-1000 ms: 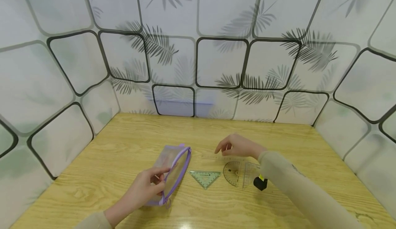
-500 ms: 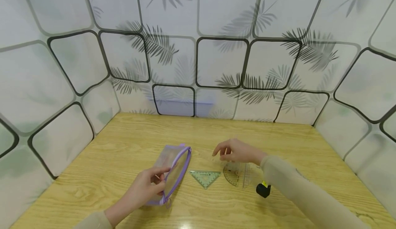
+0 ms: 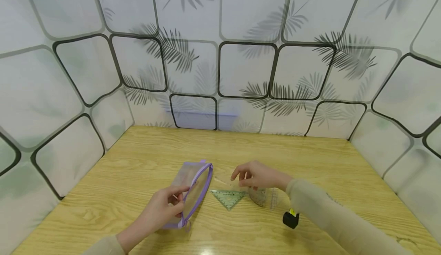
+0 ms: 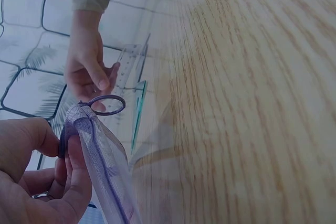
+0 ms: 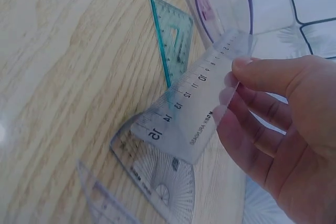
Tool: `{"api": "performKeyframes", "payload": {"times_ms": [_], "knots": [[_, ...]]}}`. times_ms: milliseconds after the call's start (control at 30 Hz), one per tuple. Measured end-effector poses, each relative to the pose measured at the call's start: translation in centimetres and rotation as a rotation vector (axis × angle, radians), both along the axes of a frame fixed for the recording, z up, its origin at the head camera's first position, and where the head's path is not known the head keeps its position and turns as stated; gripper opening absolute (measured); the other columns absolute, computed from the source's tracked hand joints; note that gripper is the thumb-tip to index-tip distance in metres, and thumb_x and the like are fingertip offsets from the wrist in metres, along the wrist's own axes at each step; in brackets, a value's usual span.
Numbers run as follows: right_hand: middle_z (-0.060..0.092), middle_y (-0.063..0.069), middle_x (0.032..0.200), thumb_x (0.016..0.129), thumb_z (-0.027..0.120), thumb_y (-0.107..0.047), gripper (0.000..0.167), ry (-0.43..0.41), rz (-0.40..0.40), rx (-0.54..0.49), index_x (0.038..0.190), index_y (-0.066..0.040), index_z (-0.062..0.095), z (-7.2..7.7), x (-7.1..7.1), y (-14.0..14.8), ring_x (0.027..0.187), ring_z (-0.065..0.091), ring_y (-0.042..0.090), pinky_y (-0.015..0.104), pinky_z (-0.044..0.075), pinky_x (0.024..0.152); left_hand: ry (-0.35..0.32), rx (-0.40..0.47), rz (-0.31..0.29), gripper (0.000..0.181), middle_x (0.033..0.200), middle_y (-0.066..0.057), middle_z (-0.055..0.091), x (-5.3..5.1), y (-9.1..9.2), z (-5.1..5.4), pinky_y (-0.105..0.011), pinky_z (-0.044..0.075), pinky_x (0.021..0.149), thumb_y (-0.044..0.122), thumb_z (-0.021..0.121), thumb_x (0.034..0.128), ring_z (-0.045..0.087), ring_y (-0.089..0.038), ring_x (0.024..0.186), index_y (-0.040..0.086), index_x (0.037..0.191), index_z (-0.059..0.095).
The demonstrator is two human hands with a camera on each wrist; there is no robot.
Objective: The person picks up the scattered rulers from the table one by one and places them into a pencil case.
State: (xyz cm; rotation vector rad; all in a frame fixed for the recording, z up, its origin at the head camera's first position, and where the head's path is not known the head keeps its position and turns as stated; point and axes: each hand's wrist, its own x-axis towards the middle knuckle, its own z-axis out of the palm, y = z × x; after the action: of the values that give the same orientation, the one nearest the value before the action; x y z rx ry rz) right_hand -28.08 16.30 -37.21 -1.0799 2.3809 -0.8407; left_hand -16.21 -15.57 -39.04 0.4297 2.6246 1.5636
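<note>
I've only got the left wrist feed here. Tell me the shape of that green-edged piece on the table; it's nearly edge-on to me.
Observer: The head view shows a triangle: it's a green set square, its long side facing away from the person.

Operator: Now read me the highest number on the clear ruler in the right hand.

Observer: 15, in the right wrist view, near the end farther from the pouch.

Operator: Name what that end overlaps in the right wrist view.

Observer: A clear protractor, lying on the side of the set square away from the pouch.
</note>
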Motion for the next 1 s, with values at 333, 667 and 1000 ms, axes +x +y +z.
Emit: {"api": "performKeyframes", "payload": {"times_ms": [333, 667, 1000], "knots": [[0.067, 0.009, 0.093, 0.097, 0.06, -0.01, 0.032, -0.117, -0.012, -0.063, 0.128, -0.007, 0.062, 0.0, 0.4, -0.5, 0.057, 0.065, 0.019, 0.042, 0.062, 0.055, -0.009, 0.009, -0.003, 0.046, 0.085, -0.006, 0.054, 0.1, 0.0, 0.0, -0.018, 0.059, 0.058, -0.003, 0.059, 0.0848, 0.058, -0.004, 0.069, -0.01, 0.13, 0.058], [0.067, 0.011, 0.097, 0.097, 0.059, -0.011, 0.038, -0.185, -0.031, -0.088, 0.135, -0.009, 0.059, 0.0, 0.7, -1.7, 0.066, 0.063, 0.019, 0.047, 0.064, 0.06, -0.009, 0.007, 0.01, 0.047, 0.086, -0.006, 0.054, 0.0, 0.1, 0.1, -0.018, 0.059, 0.057, -0.003, 0.058, 0.0843, 0.059, -0.004, 0.069, -0.009, 0.131, 0.059], [0.068, 0.016, 0.099, 0.096, 0.059, -0.009, 0.04, -0.238, -0.067, -0.122, 0.136, -0.007, 0.058, -0.6, 0.7, -3.2, 0.064, 0.063, 0.014, 0.041, 0.064, 0.06, -0.006, 0.011, 0.02, 0.047, 0.085, -0.006, 0.055, 0.0, 0.1, 0.1, -0.018, 0.059, 0.057, -0.003, 0.059, 0.0839, 0.059, -0.004, 0.069, -0.009, 0.13, 0.058]]}}
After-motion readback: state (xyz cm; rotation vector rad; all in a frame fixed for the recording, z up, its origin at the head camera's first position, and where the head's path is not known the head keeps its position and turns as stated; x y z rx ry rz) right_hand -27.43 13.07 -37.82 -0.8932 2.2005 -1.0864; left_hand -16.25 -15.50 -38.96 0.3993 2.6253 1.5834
